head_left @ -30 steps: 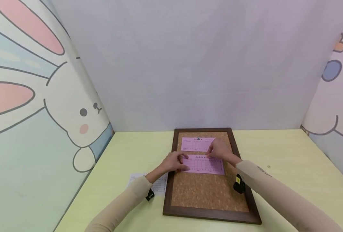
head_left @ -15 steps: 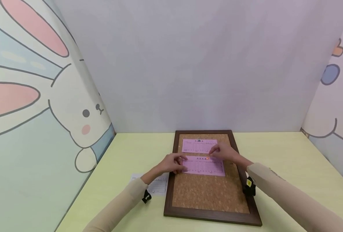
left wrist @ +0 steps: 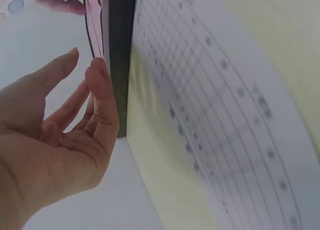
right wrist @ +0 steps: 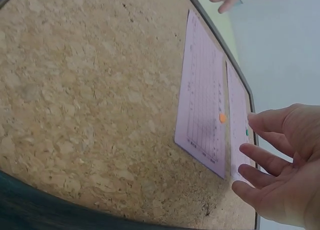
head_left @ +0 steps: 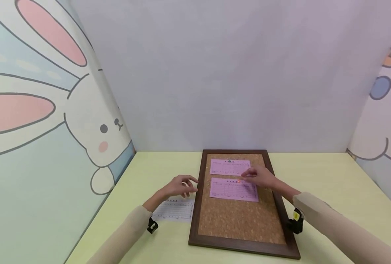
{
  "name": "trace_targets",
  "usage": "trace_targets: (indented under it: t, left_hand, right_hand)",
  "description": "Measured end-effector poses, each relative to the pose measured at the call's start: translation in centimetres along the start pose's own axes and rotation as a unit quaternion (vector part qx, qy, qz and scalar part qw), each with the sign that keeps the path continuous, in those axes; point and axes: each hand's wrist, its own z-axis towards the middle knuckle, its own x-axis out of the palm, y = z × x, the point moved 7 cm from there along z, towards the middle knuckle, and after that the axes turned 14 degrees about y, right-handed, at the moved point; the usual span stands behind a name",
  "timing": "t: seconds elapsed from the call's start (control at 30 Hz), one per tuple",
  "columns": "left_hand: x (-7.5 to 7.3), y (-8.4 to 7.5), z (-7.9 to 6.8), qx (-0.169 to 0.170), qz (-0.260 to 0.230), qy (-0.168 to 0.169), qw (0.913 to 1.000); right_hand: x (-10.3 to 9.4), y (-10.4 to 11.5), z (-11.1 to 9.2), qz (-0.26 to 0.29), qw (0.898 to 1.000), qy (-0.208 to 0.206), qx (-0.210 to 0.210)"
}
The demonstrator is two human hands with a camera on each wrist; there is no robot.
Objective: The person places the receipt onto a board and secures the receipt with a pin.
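On the framed corkboard [head_left: 240,223] lie two pink printed forms, one above the other. An orange pushpin [right wrist: 223,118] sits in the top edge of the lower form [head_left: 228,192]. The upper form [head_left: 225,167] has a green pin [head_left: 229,161] at its top. My right hand [head_left: 260,178] hovers by the orange pin; the right wrist view shows its fingers spread, loosely bent, with nothing between them and a gap to the pin. Just off the board's left edge is my left hand [head_left: 181,186], fingers loosely bent and holding nothing.
A white printed form [head_left: 175,211] lies on the pale yellow table [head_left: 162,163], left of the board and partly under my left hand. The board's dark brown frame [head_left: 245,249] makes a raised border. A grey wall [head_left: 231,91] stands behind the table.
My left hand has let go of the lower pink form and moved left off the board. The right hand has drawn back slightly from the orange pin, uncovering it.
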Motion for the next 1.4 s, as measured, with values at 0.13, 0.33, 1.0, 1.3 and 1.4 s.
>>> trace_targets:
  t: [0.13, 0.33, 1.0, 1.3, 1.4]
  left_hand:
    - [-0.5, 1.1, -1.5, -0.008, -0.006, -0.009, 0.9999]
    - [-0.9, 2.8, -3.8, -0.026, -0.016, -0.028, 0.9991]
    - [-4.1, 7.2, -12.7, -0.070, -0.011, -0.050, 0.9962]
    - [-3.7, 8.7, -14.1, -0.079, 0.073, -0.088, 0.9903]
    - [-3.7, 8.7, -14.4, -0.069, 0.086, -0.099, 0.9890]
  right_hand:
    - [0.1, 0.4, -0.3, 0.018, 1.000, 0.001, -0.010]
    - [1.2, 0.7, -0.3, 0.062, 0.998, 0.031, 0.001]
    - [3.4, 1.8, 0.8, 0.139, 0.986, 0.090, -0.010]
    - [4.9, 3.6, 1.2, 0.175, 0.974, 0.138, -0.050]
    - [5.3, 4.0, 1.4, 0.186, 0.970, 0.146, -0.056]
